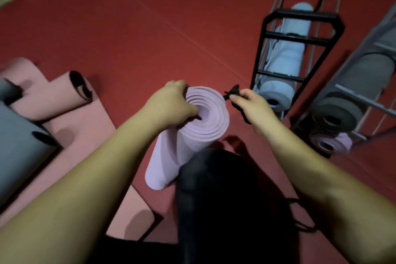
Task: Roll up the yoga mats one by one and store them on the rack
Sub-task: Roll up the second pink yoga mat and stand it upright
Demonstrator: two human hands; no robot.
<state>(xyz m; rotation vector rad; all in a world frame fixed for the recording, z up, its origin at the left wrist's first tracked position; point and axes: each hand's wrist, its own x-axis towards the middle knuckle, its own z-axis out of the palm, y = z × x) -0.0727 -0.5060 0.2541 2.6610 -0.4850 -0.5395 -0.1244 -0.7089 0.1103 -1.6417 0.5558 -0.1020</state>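
A rolled lilac yoga mat [192, 135] stands on end in the middle of the head view. My left hand [171, 103] grips its top rim, fingers dug into the spiral. My right hand [252, 105] pinches a black strap [232, 93] just right of the roll's top. A black metal rack [300, 28] stands at the right and holds rolled light blue mats [285, 64]. A grey rack [364, 96] farther right holds grey rolled mats [336, 118] and a lilac one [330, 143].
A pink mat [85, 135] lies partly unrolled on the red floor [150, 28] at the left, its rolled end [53, 98] near a grey mat [19, 139]. A dark bag or garment [225, 199] hangs below my arms, hiding the floor there.
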